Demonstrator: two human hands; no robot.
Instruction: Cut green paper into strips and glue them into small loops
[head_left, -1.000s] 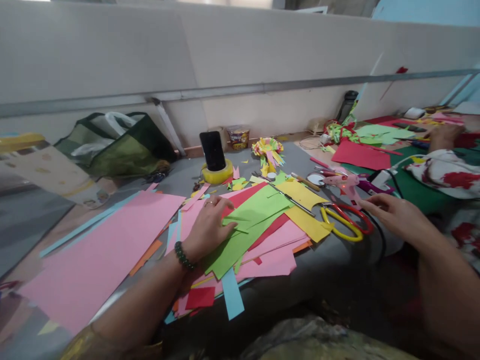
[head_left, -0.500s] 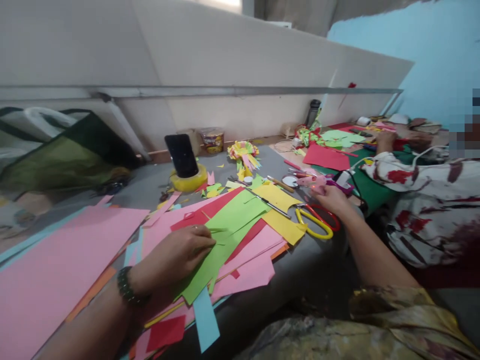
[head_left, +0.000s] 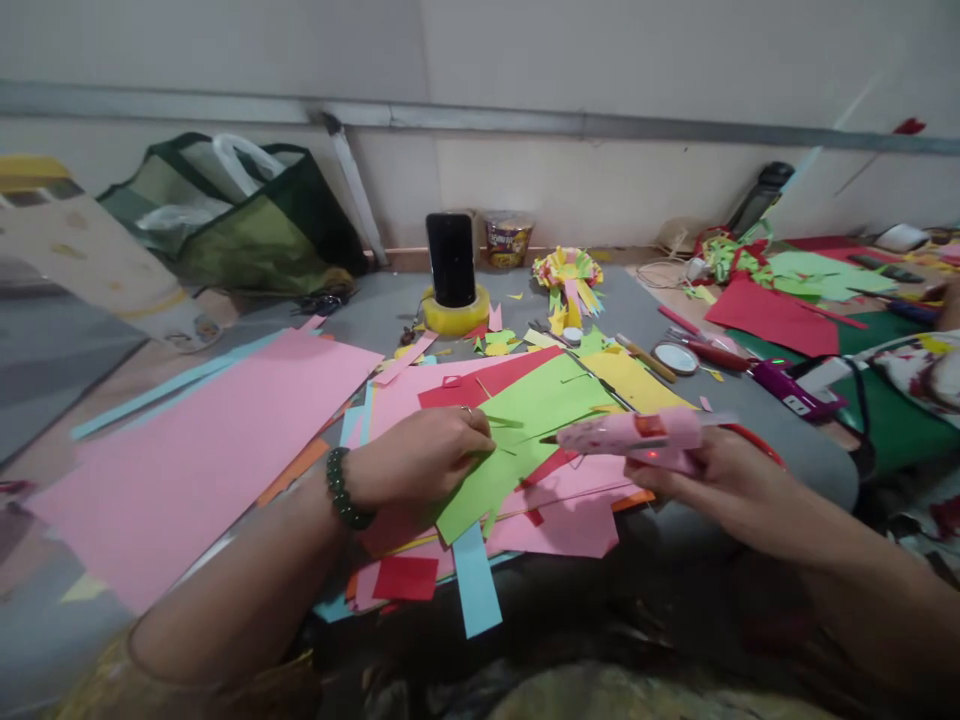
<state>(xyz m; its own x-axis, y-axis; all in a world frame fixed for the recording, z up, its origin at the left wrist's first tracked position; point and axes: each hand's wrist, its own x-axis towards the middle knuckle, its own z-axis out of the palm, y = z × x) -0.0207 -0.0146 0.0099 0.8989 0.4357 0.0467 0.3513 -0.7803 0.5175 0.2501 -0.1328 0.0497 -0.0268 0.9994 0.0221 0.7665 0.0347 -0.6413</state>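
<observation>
Basically, scissors [head_left: 759, 443] mostly hidden center-right; right hand [head_left: 739, 490] grips one pink glue gun [head_left: 622, 436]. Left hand [head_left: 420, 460] curled over green paper [head_left: 536, 400] mid-frame, can't tell grip. One phone [head_left: 451, 258] upper-center.

Left hand [head_left: 420, 455] with a thin ring [head_left: 467, 409] — dark green beaded bracelet [head_left: 340, 487] — mottled yellow-brown sleeve [head_left: 101, 682].

one pink glue gun [head_left: 637, 433], one bracelet [head_left: 337, 485], one phone [head_left: 451, 260], one tape roll [head_left: 457, 322], one printed cup [head_left: 508, 243], one green bag [head_left: 262, 240] and one black bottle [head_left: 760, 197] are showing.
</observation>
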